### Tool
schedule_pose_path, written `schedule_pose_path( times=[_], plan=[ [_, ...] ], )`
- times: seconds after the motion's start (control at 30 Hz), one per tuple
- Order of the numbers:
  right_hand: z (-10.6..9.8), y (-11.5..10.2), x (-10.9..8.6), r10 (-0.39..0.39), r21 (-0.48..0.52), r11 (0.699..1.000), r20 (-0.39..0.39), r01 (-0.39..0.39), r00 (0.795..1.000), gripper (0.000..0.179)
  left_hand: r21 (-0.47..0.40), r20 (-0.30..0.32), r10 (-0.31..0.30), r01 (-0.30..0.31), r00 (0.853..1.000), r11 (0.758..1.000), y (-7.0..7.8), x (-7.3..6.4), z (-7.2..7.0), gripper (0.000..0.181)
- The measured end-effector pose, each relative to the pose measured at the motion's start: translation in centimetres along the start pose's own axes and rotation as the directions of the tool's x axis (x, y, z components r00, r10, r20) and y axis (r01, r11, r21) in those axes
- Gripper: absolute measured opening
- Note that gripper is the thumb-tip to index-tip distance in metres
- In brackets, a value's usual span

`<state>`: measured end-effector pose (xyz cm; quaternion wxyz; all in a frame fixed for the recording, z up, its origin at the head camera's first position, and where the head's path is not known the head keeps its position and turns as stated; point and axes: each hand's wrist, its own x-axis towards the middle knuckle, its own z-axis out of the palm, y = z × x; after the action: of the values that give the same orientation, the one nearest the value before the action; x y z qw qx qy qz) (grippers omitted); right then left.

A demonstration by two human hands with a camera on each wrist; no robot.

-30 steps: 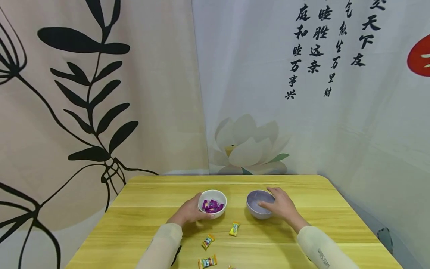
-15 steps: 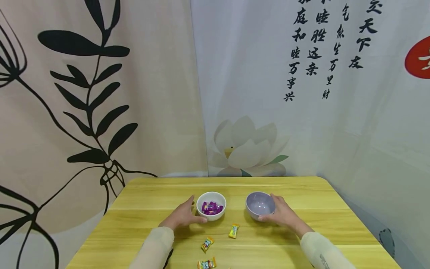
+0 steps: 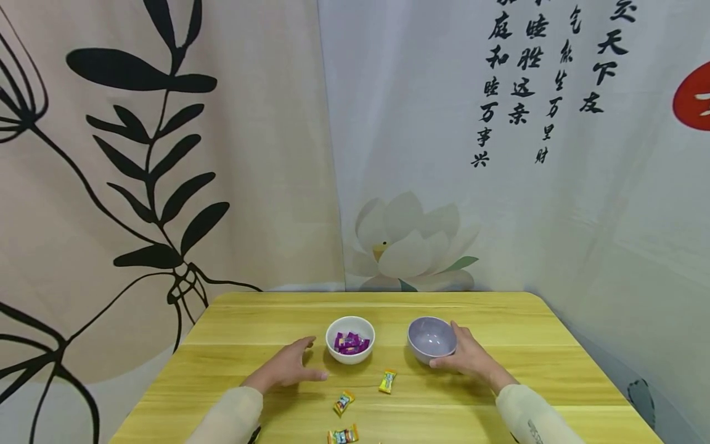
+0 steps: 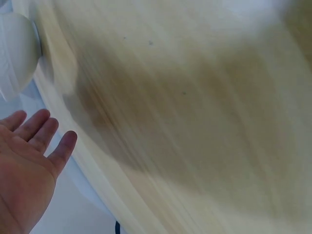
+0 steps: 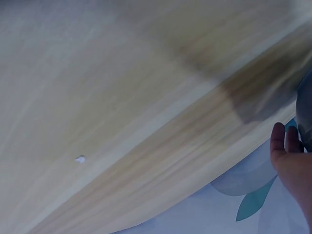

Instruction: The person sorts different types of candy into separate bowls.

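Note:
In the head view, my left hand [image 3: 287, 366] hovers left of a white bowl [image 3: 350, 359], its fingers spread and apart from the wall. Several purple-wrapped candies [image 3: 349, 343] lie in that bowl. The left wrist view shows the same bowl's side [image 4: 18, 53] beyond the relaxed fingers of the left hand [image 4: 27, 170]. My right hand [image 3: 470, 356] grips an empty lavender bowl [image 3: 431, 337] by its right side, thumb at the front and fingers behind. Only a dark slice of that bowl [image 5: 306, 107] appears at the right wrist view's edge.
Yellow-wrapped candies lie on the wooden table [image 3: 266, 320] in front of the bowls: one candy [image 3: 387, 381] near the middle, another [image 3: 343, 402] closer in, a third [image 3: 342, 435] at the bottom edge. A printed curtain [image 3: 266, 154] hangs behind the table.
My left hand has let go of the white bowl and drawn back to the left. The right hand has shifted from over the lavender bowl's rim to its right side.

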<state>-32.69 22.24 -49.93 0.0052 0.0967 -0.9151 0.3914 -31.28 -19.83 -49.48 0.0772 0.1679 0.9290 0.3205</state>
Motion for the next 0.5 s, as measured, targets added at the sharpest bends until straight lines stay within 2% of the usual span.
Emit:
schedule_pose_path(
  times=[0.3,0.5],
  plan=[
    [0.0,0.0,0.1,-0.006,-0.006,1.0,-0.05,0.006,0.999,0.112,0.03,0.052,0.118,-0.12,0.992,0.992,0.6,-1.1,0.9,0.089],
    [0.0,-0.1,0.1,0.013,0.002,1.0,-0.055,-0.013,0.998,0.112,0.06,0.076,0.159,-0.164,0.984,0.985,1.2,-1.3,1.9,0.083]
  ],
)
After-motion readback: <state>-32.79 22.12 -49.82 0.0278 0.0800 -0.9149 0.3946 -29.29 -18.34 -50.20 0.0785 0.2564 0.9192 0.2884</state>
